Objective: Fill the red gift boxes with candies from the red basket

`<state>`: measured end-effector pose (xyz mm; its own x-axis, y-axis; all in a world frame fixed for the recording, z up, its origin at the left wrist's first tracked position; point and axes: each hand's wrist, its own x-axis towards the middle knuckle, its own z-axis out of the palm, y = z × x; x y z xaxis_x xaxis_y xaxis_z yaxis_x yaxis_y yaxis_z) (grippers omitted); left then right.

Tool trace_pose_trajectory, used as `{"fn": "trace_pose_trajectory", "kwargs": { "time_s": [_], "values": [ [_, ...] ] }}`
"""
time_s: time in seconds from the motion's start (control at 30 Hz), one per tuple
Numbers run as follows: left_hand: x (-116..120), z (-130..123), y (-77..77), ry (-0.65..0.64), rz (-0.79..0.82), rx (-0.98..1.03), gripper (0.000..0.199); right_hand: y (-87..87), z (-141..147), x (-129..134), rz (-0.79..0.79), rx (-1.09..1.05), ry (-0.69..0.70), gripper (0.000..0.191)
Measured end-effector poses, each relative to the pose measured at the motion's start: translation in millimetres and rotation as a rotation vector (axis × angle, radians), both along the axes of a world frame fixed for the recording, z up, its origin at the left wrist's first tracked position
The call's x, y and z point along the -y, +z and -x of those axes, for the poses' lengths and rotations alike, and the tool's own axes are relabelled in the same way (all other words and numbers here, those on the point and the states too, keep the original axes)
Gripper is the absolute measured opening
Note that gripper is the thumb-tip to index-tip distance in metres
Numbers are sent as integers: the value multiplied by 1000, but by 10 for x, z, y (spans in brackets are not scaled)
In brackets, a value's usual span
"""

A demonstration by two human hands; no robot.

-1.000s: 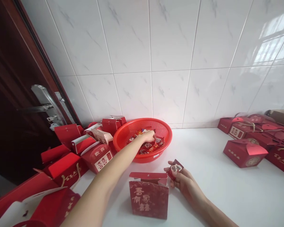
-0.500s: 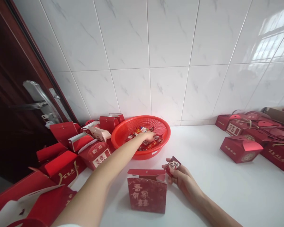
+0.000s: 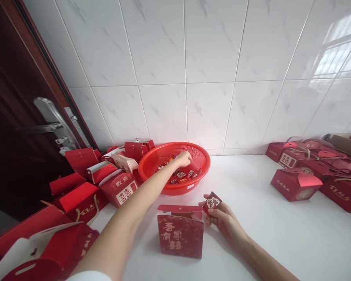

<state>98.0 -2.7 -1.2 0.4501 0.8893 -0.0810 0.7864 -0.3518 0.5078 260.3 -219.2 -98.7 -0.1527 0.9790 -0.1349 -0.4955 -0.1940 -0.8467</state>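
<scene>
My left hand [image 3: 183, 159] is over the back of a red plastic basket [image 3: 146, 174], fingers curled together and pointing down; whether anything is in them is hidden. Wrapped candies [image 3: 181, 175] lie in the basket below it. Between thumb and fingers, my right hand [image 3: 219, 214] holds a dark red candy packet [image 3: 213, 202] with white lettering. Just left of that hand stands an upright red box [image 3: 180, 237] with pale characters, its top flap partly open.
Many red boxes, several with open flaps, crowd the left side, such as a box with a white label [image 3: 121, 188]. More boxes [image 3: 296, 184] stand at the right on the white table [image 3: 242, 175]. A tiled wall rises behind; a dark door [image 3: 14, 97] is at the left.
My left hand has lifted and moved slightly back from the candies within the basket. My right hand keeps the packet in nearly the same place. The view has shifted a little.
</scene>
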Motion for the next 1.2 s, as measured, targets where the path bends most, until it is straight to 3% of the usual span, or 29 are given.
{"fn": "trace_pose_trajectory", "kwargs": {
  "time_s": [0.13,0.27,0.3,0.4,0.5,0.73,1.0,1.2],
  "values": [
    [218,115,305,-38,107,404,19,-1,2,-8,0,1,5,48],
    [666,255,526,-85,169,774,27,-2,4,-11,-12,1,14,50],
    [793,283,554,-79,194,915,25,0,3,-7,-14,1,15,50],
    [1140,324,580,-28,465,1532,17,16,-7,12,-21,9,26,50],
    [1393,311,554,31,661,1762,18,34,-16,31,-22,19,35,50],
    [1662,303,496,79,842,1844,22,60,-9,42,-39,44,12,50],
    [1632,339,580,121,935,1602,22,149,-79,54,-129,138,-81,47],
    [1489,237,498,-65,998,1283,16,347,-93,103,-222,146,-144,47]
  ]
}}
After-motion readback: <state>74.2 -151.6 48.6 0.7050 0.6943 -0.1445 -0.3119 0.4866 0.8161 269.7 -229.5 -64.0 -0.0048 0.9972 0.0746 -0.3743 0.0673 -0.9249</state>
